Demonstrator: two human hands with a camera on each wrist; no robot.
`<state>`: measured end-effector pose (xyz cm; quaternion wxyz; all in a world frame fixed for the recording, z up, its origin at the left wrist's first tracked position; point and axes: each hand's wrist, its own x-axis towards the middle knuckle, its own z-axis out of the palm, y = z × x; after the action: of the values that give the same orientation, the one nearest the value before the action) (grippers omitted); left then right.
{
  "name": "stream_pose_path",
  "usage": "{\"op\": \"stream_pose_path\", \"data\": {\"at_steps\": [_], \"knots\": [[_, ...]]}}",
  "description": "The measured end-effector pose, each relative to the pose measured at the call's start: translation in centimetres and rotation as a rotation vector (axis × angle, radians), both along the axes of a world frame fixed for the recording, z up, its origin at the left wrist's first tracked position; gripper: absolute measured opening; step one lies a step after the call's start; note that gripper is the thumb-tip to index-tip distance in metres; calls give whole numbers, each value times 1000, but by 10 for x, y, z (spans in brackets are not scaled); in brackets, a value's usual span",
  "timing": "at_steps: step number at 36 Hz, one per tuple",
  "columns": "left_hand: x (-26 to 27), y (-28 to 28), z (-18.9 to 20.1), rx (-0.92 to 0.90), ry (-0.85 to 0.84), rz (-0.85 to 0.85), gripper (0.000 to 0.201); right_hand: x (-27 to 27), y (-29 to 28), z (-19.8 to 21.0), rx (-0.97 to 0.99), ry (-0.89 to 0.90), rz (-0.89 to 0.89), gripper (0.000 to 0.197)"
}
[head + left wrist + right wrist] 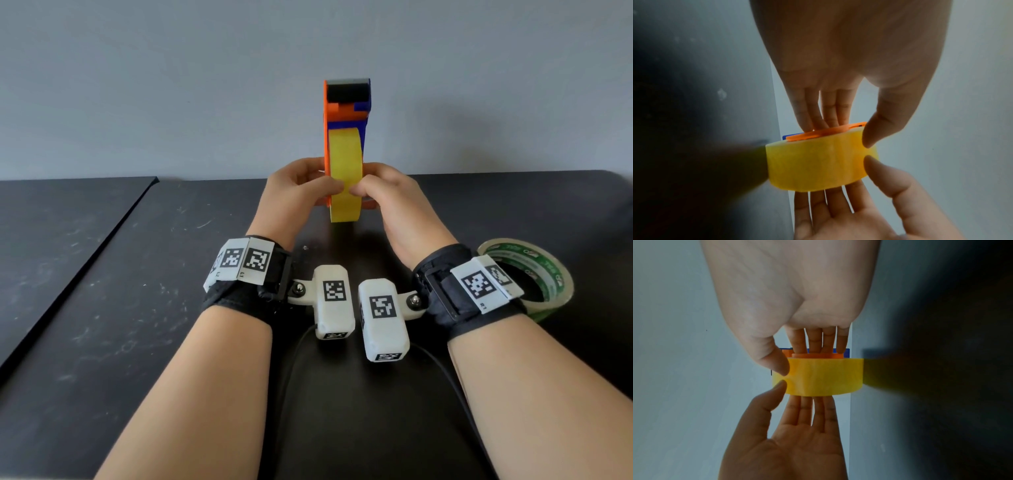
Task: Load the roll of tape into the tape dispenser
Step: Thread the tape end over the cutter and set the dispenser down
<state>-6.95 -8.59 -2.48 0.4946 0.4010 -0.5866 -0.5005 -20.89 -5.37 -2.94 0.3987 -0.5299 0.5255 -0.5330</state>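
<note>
Both hands, left hand (pixel 298 190) and right hand (pixel 394 198), pinch the yellow tape roll (pixel 345 174) seated in the dispenser (pixel 346 102); each grip's thumb presses its face; next, probably finding and threading the loose end.

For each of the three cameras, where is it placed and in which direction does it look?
Head: above, facing forward and down; shows both forearms, left hand, right hand, dispenser.
Left wrist: looks along the left hand at the yellow tape roll.
Right wrist: looks along the right hand at the roll.
All three share the roll and both hands.

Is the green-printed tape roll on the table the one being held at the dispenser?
No. The green-printed roll lies on the table; both hands hold the yellow roll.
</note>
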Motion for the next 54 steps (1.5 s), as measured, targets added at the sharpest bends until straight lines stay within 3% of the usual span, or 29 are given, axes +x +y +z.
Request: {"op": "stream_pose_path", "data": {"at_steps": [13,21,27,32,37,41,54], "knots": [[-2,-1,-1,0,10,69,38,-2,-2,-1,-3,-50,29,27],[-2,-1,-1,-9,17,128,13,-2,1,0,-11,-66,55,33],[0,-2,-1,-15,28,197,25,0,2,1,-13,-58,98,31],[0,-2,-1,6,20,148,24,0,3,1,-15,-61,94,30],[1,-2,0,44,39,43,6,-1,2,1,-9,-62,61,29],[1,-2,0,29,22,-19,10,-2,2,1,2,-50,48,28],[-1,-4,-2,-7,10,88,5,1,3,2,28,-36,42,33]]}}
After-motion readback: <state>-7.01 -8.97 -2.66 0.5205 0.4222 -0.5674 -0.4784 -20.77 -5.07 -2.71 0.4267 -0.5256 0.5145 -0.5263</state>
